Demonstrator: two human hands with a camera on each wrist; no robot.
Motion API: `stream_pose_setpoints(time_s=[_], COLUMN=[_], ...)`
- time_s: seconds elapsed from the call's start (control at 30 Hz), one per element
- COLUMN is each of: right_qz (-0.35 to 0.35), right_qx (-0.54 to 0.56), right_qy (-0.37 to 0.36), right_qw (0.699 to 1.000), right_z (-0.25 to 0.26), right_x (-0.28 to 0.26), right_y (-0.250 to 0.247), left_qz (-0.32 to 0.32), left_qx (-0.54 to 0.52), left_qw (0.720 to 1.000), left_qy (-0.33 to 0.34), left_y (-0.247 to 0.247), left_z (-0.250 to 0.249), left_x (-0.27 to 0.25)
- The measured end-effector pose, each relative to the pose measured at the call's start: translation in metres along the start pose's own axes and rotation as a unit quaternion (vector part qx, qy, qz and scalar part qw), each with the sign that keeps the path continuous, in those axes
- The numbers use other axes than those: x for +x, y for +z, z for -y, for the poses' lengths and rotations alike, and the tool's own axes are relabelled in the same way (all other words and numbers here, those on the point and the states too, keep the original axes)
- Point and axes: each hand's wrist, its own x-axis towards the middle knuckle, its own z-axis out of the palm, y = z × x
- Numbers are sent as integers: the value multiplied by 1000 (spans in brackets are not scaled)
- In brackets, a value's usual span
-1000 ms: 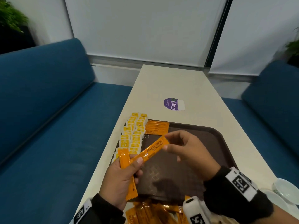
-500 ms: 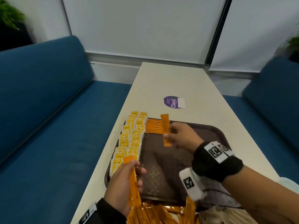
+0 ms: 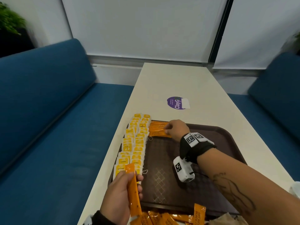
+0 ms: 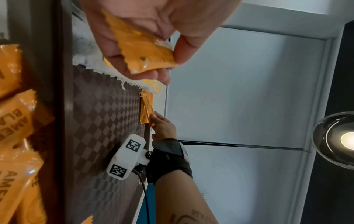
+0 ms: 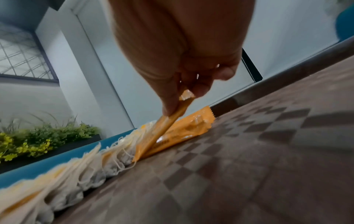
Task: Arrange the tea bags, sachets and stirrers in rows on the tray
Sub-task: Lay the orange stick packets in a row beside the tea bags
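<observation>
A brown tray (image 3: 224,135) lies on the cream table. Two rows of yellow-and-white tea bags (image 3: 134,143) run along its left side. At the tray's far left corner lies a small row of orange stick sachets (image 3: 158,128). My right hand (image 3: 174,129) pinches one orange sachet (image 5: 172,119) by its end, with the other end down beside that row. My left hand (image 3: 121,192) grips another orange sachet (image 3: 134,190) upright over the tray's near left corner; it also shows as the sachet (image 4: 141,45) in the left wrist view.
A heap of loose orange sachets (image 3: 165,217) lies at the table's near edge, in front of the tray. A purple round sticker (image 3: 176,103) sits farther along the table. Blue benches (image 3: 48,127) flank the table on both sides.
My right hand has carried its sachet from the tray's middle to the far left corner and lowered it beside the orange row. The left hand stays near the front corner with its sachet.
</observation>
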Motion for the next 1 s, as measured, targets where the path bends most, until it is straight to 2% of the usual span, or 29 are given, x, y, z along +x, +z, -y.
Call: stream_pose_setpoints(time_s=[0.5, 0.6, 0.83, 1.0], right_qz=[69, 65, 29, 12], right_qx=[-8, -27, -89, -41], right_qy=[39, 31, 13, 4], right_qw=[997, 997, 996, 999], right_z=[4, 9, 13, 11], right_x=[15, 16, 16, 8], right_y=[2, 2, 1, -4], left_qz=[-27, -43, -17, 9], left_qx=[46, 77, 96, 48], left_qw=[999, 996, 995, 998], left_qy=[-4, 15, 34, 26], left_y=[-4, -1, -2, -1], left_z=[1, 6, 5, 3], left_x=[11, 14, 9, 6])
